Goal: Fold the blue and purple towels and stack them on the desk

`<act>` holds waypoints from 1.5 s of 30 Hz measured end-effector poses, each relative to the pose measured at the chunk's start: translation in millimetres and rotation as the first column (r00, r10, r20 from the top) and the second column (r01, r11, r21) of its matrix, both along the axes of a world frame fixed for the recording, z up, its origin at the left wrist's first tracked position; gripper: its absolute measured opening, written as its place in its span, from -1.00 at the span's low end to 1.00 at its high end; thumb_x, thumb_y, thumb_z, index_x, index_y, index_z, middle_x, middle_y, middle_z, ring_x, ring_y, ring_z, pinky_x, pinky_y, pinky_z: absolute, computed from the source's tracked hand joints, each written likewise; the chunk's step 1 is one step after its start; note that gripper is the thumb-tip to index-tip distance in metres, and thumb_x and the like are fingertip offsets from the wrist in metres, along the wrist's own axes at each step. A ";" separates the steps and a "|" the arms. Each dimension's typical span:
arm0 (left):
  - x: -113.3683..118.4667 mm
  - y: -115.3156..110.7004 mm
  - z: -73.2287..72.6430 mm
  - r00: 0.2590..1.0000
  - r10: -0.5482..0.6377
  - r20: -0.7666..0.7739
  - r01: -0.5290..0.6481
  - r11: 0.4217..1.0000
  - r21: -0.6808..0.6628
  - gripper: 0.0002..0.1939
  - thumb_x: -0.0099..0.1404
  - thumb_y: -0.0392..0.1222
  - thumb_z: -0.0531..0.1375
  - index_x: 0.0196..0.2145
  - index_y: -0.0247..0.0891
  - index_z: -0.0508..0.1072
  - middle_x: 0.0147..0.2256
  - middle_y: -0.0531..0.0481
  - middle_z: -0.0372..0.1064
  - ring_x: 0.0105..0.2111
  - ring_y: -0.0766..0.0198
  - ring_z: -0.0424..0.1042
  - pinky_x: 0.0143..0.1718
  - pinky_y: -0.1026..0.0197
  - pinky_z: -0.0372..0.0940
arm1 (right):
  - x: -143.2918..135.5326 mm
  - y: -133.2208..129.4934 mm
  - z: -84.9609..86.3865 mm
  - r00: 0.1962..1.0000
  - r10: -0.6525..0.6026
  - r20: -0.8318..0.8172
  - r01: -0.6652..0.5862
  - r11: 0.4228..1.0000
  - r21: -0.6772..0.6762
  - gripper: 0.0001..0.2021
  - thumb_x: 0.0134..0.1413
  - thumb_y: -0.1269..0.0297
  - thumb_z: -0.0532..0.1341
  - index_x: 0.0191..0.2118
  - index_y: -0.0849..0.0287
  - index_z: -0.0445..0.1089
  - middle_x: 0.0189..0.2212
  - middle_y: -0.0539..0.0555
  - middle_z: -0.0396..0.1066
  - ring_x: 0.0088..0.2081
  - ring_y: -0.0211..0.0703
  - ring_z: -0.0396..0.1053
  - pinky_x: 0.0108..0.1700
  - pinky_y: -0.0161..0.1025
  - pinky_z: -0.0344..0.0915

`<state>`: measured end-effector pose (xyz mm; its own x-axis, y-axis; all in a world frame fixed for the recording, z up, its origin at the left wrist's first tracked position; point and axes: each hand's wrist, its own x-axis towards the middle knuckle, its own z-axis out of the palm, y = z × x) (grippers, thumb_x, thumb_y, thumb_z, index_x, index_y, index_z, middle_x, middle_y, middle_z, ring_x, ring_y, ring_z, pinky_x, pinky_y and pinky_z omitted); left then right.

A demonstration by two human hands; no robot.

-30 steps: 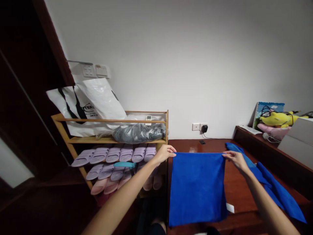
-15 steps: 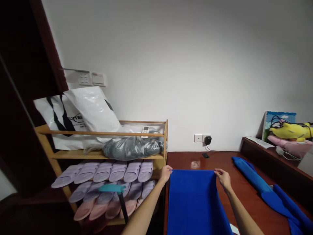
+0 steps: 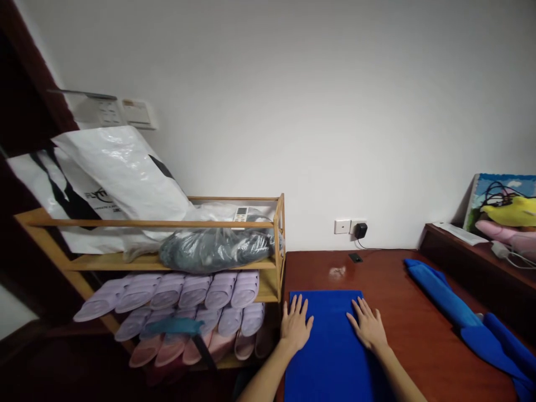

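Observation:
A blue cloth (image 3: 324,346) lies flat on the reddish-brown wooden table (image 3: 419,335), its far edge straight. Fingers spread, my left hand (image 3: 296,324) rests on the cloth's left edge near the far corner. On the opposite edge, my right hand (image 3: 368,325) lies flat with its fingers stretched out, partly over the wood. Neither hand grips anything. The cloth's near end runs out of view at the bottom.
More blue fabric (image 3: 444,296) lies bunched at the table's right. A raised ledge (image 3: 456,245) behind it bears plush toys (image 3: 513,212). To the left stands a wooden shoe rack (image 3: 277,245) with slippers (image 3: 195,290) and white bags (image 3: 121,167). A black plug (image 3: 360,230) sits in the wall.
Both hands have let go of the far corners of the cloth and now lie flat on its sides. The cloth has come down onto the table. The view has shifted slightly right.

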<state>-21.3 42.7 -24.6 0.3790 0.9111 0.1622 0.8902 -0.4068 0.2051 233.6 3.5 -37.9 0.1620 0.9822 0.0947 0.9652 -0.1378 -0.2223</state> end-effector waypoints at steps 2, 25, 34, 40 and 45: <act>11.2 1.6 -1.3 1.000 -0.021 -0.008 0.022 0.998 0.066 -0.42 0.36 0.02 -0.18 0.27 -0.20 -0.01 0.29 -0.06 -0.14 0.29 0.10 -0.20 0.25 -0.16 -0.23 | -18.2 7.8 8.0 0.999 0.042 -0.012 -0.042 0.999 0.031 -0.30 0.15 -0.18 -0.25 0.27 0.13 -0.05 0.31 0.11 -0.17 0.31 -0.07 -0.23 0.26 0.10 -0.21; 40.8 30.9 0.2 0.992 -0.118 -0.045 0.116 0.992 -0.050 -0.46 0.35 -0.08 -0.21 0.27 -0.12 -0.08 0.28 0.05 -0.13 0.28 0.19 -0.19 0.25 -0.07 -0.15 | -79.7 55.2 11.9 0.946 0.303 -0.117 -0.303 0.953 0.016 -0.47 0.20 0.16 -0.21 0.28 0.01 -0.09 0.30 -0.03 -0.12 0.30 -0.20 -0.19 0.26 -0.09 -0.11; -10.7 47.7 4.4 0.988 0.117 -0.098 -0.119 0.993 -0.019 -0.44 0.35 -0.02 -0.18 0.27 -0.15 -0.05 0.29 0.02 -0.18 0.28 0.15 -0.19 0.24 -0.11 -0.15 | 9.7 47.9 -4.8 0.997 -0.074 -0.001 0.074 0.997 -0.024 -0.33 0.15 -0.15 -0.21 0.29 0.12 -0.12 0.31 0.08 -0.16 0.31 -0.08 -0.22 0.27 0.13 -0.22; 9.9 23.5 -2.8 0.996 0.042 -0.081 -0.031 0.991 0.131 -0.44 0.36 -0.04 -0.17 0.28 -0.17 -0.12 0.29 0.02 -0.17 0.29 0.15 -0.21 0.27 -0.11 -0.22 | -26.5 33.9 0.2 0.999 0.032 0.012 -0.032 0.998 0.058 -0.32 0.15 -0.16 -0.21 0.29 0.11 -0.15 0.31 0.09 -0.20 0.31 -0.07 -0.25 0.29 0.09 -0.28; 14.0 -3.5 -1.3 0.998 0.045 -0.032 -0.044 0.999 0.027 -0.43 0.38 0.03 -0.21 0.27 -0.21 -0.05 0.28 -0.05 -0.14 0.27 0.10 -0.14 0.24 -0.15 -0.14 | -49.5 17.5 3.1 0.995 0.093 -0.032 -0.093 0.995 0.026 -0.34 0.16 -0.17 -0.25 0.28 0.07 -0.09 0.30 0.08 -0.13 0.31 -0.08 -0.22 0.28 0.06 -0.18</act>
